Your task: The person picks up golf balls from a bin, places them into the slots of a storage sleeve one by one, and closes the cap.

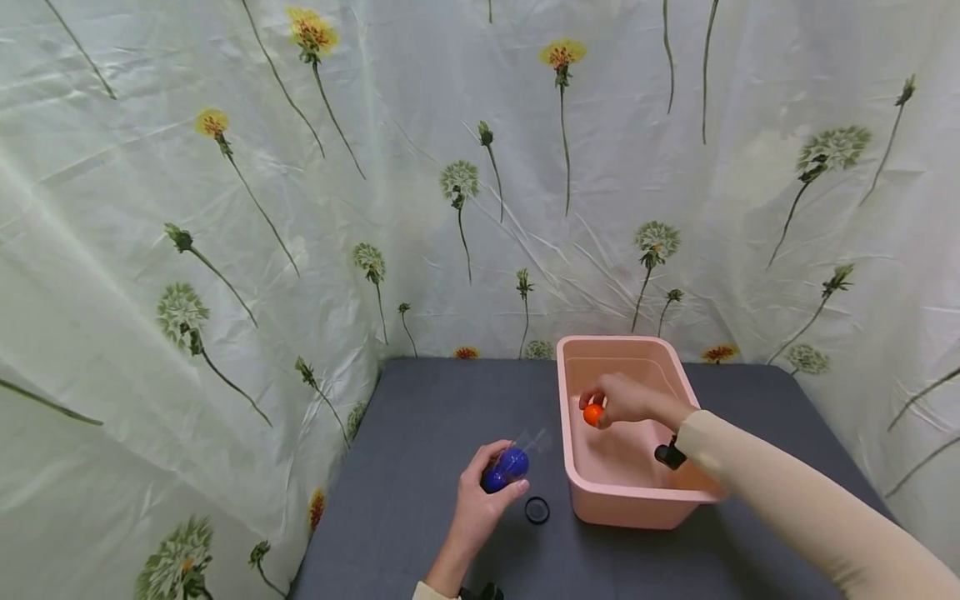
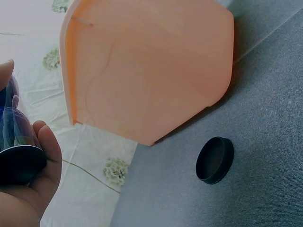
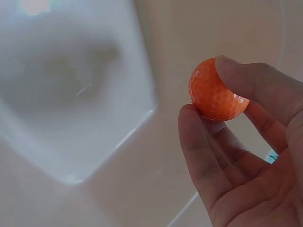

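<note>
My left hand (image 1: 474,500) grips a clear plastic tube (image 1: 537,442) that leans to the right over the table. Blue balls (image 1: 513,462) show through its wall. In the left wrist view the tube's black base (image 2: 21,164) rests against the palm and fingers. Inside the pink bin (image 1: 630,515), my right hand (image 1: 630,398) pinches an orange golf ball (image 3: 215,92) between thumb and fingertips. The dimpled ball is plainly visible in the right wrist view. A round black lid (image 1: 537,510) lies on the table just right of my left hand.
The bin's raised walls (image 1: 567,417) surround the right hand, and the right forearm (image 1: 795,500) crosses over its right rim. Beneath everything is a dark grey table (image 1: 435,408). Behind it hangs a white curtain (image 1: 420,133) printed with dandelions.
</note>
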Demonstrator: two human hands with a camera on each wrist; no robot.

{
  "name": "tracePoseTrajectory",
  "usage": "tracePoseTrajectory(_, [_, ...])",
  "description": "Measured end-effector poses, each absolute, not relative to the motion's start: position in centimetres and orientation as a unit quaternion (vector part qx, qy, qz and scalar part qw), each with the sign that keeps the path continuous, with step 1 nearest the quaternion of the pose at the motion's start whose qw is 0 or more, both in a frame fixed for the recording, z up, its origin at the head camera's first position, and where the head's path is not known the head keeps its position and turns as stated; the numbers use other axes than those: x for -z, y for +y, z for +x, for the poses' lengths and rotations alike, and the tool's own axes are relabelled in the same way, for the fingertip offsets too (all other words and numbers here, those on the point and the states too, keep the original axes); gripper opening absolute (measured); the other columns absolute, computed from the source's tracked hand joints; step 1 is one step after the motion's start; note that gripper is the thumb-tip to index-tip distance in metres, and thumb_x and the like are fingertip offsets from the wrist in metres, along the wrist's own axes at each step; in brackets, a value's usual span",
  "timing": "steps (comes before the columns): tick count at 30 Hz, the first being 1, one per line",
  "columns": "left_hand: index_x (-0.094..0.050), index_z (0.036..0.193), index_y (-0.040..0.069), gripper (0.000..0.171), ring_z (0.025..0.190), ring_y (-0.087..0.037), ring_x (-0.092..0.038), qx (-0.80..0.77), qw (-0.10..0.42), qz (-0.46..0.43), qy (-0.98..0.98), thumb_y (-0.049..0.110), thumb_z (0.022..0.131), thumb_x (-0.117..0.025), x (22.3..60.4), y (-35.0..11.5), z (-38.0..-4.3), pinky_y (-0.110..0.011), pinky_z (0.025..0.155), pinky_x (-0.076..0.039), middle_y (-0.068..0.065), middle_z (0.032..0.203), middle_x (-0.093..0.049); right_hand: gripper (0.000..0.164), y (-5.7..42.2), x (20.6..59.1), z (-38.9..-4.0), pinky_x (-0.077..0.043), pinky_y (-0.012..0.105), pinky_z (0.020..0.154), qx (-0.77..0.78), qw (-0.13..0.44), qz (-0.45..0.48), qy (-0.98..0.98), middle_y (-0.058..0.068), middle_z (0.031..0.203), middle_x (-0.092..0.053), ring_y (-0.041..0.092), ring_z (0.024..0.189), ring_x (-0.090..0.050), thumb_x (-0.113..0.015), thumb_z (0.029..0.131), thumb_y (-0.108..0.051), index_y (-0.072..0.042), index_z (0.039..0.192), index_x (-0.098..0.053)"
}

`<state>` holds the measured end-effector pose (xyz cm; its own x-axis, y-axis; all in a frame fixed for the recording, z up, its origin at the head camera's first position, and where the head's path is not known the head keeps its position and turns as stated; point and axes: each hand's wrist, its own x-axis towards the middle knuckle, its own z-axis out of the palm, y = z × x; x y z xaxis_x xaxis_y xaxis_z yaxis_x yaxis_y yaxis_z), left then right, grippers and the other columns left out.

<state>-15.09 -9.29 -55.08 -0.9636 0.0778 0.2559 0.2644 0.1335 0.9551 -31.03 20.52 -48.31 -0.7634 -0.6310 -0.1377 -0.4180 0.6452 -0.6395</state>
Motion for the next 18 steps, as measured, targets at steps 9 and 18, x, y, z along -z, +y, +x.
tracePoseTrajectory(9, [-0.061, 0.133, 0.028, 0.054, 0.112, -0.025, -0.059, 0.647, 0.075, -0.117, -0.75, 0.024, 0.083, -0.084, 55.1, -9.3, -15.1, -0.039, 0.09, -0.053, 0.002, 0.124, -0.061, 0.035, 20.4, 46.4, -29.8, -0.056, 0.029, 0.069, 0.311, 0.159, -0.315, 0.883, 0.003, 0.099, -0.07, 0.023, 0.085, -0.062, -0.082, 0.079, -0.001, -0.017, 0.108, -0.073])
tracePoseTrajectory(18, [-0.063, 0.133, 0.024, 0.055, 0.109, -0.025, -0.059, 0.638, 0.079, -0.115, -0.757, 0.026, 0.082, -0.085, 54.8, -9.2, -15.1, -0.037, 0.089, -0.053, 0.003, 0.118, -0.062, 0.035, 20.2, 44.8, -28.2, -0.056, 0.029, 0.071, 0.316, 0.14, -0.313, 0.885, -0.002, 0.099, -0.07, 0.021, 0.087, -0.064, -0.082, 0.082, -0.006, -0.02, 0.113, -0.072])
